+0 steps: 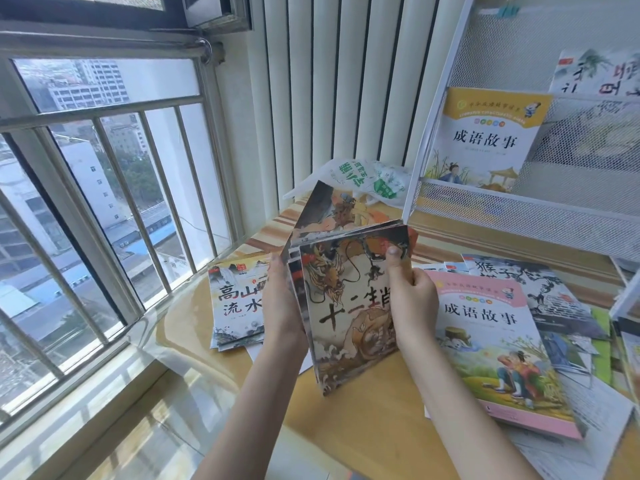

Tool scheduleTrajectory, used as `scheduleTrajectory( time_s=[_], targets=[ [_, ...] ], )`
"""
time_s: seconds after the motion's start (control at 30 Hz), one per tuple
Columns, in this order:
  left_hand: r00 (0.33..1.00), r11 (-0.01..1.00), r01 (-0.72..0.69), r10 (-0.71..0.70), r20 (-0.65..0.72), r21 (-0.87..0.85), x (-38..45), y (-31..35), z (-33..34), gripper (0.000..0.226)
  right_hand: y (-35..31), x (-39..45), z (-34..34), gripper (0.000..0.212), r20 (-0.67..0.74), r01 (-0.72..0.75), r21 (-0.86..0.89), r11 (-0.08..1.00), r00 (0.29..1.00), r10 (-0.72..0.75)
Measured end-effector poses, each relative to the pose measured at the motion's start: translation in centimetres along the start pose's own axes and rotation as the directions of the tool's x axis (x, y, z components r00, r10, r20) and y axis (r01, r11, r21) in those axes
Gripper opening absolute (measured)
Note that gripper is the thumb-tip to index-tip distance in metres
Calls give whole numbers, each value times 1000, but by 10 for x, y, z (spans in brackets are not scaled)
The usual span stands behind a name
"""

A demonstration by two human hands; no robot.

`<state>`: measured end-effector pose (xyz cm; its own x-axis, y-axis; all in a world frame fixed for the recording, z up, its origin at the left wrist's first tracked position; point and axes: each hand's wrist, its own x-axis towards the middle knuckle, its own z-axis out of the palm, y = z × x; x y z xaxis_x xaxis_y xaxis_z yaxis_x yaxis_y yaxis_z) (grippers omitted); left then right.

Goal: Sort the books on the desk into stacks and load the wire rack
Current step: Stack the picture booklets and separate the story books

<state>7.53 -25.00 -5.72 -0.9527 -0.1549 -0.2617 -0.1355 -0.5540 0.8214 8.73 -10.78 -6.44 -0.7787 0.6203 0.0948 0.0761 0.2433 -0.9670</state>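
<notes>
Both my hands hold a bundle of thin picture books upright on its lower edge above the wooden desk. The front cover shows a dragon and large black characters. My left hand grips the bundle's left side. My right hand grips its right side, thumb pressed on the front cover. A small stack with a mountain cover lies to the left. A pink-edged book lies to the right on more books. The white wire rack stands at the back right, holding a yellow-topped book.
A barred window and its glossy sill run along the left. White vertical blinds hang behind the desk. A plastic bag with green print lies at the desk's far edge. Loose books and papers spread over the right side.
</notes>
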Motion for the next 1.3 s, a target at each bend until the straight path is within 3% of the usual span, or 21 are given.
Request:
scheduleTrajectory(
  time_s=[0.1, 0.2, 0.27, 0.33, 0.43, 0.5, 0.57, 0.63, 0.73, 0.8, 0.9, 1.0, 1.13, 1.23, 1.3],
  targets=[
    [988, 978, -141, 128, 91, 153, 3, 4, -7, 38, -3, 4, 2, 52, -52, -64, 62, 996, 996, 67],
    [929, 905, -317, 237, 284, 282, 5, 18, -21, 19, -6, 9, 2, 52, -73, -91, 127, 988, 992, 101],
    [891, 879, -339, 185, 414, 336, 9, 31, -32, 23, -5, 12, 2, 51, -82, -115, 187, 976, 988, 132],
    [847, 872, -290, 43, 530, 394, 14, 38, -41, 37, -4, 15, 2, 52, -74, -132, 240, 962, 985, 154],
    [796, 851, -169, -180, 578, 498, 16, 44, -39, 43, -1, 16, 4, 53, -70, -101, 296, 950, 989, 127],
    [797, 765, -224, -213, 565, 604, 14, 48, -29, 51, 2, 17, 4, 51, -77, -114, 336, 935, 986, 148],
    [804, 683, -319, -172, 569, 657, 11, 51, -20, 39, 2, 20, 2, 53, -87, -147, 381, 913, 977, 194],
    [820, 714, -334, -103, 564, 615, 13, 51, -20, 25, 0, 22, 1, 54, -87, -189, 448, 874, 964, 253],
    [876, 881, -198, -39, 481, 431, 15, 47, -27, 20, -8, 23, -3, 62, -19, -313, 571, 759, 919, 394],
    [875, 936, -147, -28, 483, 320, 16, 39, -31, 16, -9, 25, -3, 72, 2, -366, 553, 749, 899, 437],
    [854, 937, -119, -72, 516, 328, 8, 22, -32, 15, -8, 23, -1, 80, -16, -369, 476, 799, 904, 427],
    [819, 948, -55, -137, 558, 313, -1, 6, -27, 30, -6, 20, 1, 82, -24, -364, 452, 815, 908, 419],
    [790, 974, 15, -151, 595, 227, -7, -3, -24, 31, -10, 25, -2, 62, 50, -429, 514, 743, 879, 473],
    [774, 986, 97, -159, 613, 132, -14, -9, -20, 33, -8, 28, -4, 67, 172, -482, 553, 679, 864, 473],
    [724, 984, 55, -157, 672, 171, -20, -14, -19, 37, -6, 27, -3, 74, 246, -508, 575, 641, 855, 456]
  ],
)
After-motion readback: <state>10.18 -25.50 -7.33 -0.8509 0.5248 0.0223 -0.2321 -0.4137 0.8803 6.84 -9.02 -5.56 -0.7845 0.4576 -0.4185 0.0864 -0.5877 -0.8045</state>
